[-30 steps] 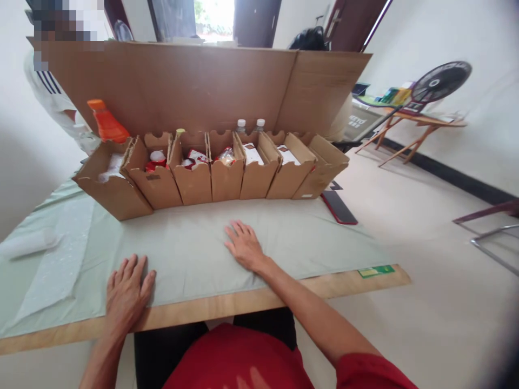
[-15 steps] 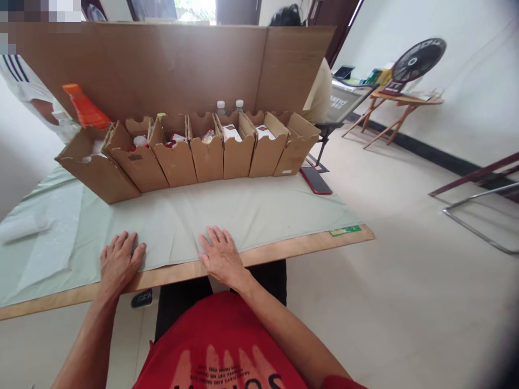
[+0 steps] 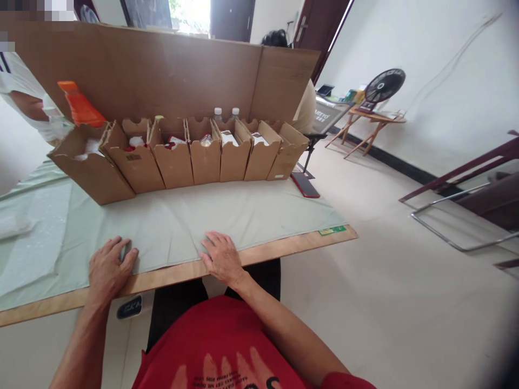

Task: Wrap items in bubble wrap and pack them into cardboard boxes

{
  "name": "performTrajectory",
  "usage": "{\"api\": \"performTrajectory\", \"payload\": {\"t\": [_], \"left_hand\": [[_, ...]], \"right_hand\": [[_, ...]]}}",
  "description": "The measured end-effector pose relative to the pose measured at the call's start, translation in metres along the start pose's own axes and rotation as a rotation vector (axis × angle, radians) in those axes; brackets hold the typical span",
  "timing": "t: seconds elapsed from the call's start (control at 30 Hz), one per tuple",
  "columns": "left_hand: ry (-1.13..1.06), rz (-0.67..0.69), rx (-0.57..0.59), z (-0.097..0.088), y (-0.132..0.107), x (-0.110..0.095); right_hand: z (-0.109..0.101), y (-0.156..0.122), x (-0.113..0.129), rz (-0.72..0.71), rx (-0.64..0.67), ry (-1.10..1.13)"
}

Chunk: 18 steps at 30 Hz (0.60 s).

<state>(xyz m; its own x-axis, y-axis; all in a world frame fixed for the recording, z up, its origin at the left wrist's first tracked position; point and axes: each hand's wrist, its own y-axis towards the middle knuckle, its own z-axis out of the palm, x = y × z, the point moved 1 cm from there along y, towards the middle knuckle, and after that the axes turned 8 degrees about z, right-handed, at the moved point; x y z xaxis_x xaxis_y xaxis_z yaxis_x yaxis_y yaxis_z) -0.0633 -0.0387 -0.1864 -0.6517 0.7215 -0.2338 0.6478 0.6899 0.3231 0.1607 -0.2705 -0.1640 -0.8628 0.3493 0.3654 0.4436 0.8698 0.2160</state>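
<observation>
My left hand [image 3: 110,266] rests on the near edge of the table, its fingers apart on the pale green cloth [image 3: 170,224] and nothing in it. Further right, my right hand [image 3: 222,259] lies palm down on the same edge, fingers loosely stretched and holding nothing. Beyond both hands a row of several brown cardboard bins [image 3: 206,165] stands on the cloth. White and red items show inside some of them, too deep to make out fully. A tall cardboard sheet [image 3: 182,75] stands behind the bins.
An orange bottle [image 3: 81,105] and two clear bottles with white caps [image 3: 218,112] stand behind the bins. Translucent wrapping [image 3: 38,237] lies at the left. A phone [image 3: 306,186] is by the right bin. Two people are partly visible beyond. A fan [image 3: 383,86] stands on a small table.
The view has turned slightly to the right and up. My right hand's fingers are a little more curled than before; both hands stay on the table edge.
</observation>
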Motion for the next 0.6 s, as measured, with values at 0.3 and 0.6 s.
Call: {"api": "performTrajectory", "payload": {"t": [0.3, 0.6], "left_hand": [[-0.121, -0.029, -0.079, -0.0009, 0.0004, -0.0010], [-0.090, -0.066, -0.059, 0.0018, -0.0015, 0.0000]], "right_hand": [[-0.0014, -0.0018, -0.0044, -0.010, -0.070, 0.085], [0.0006, -0.0079, -0.0079, 0.005, -0.063, 0.230]]}}
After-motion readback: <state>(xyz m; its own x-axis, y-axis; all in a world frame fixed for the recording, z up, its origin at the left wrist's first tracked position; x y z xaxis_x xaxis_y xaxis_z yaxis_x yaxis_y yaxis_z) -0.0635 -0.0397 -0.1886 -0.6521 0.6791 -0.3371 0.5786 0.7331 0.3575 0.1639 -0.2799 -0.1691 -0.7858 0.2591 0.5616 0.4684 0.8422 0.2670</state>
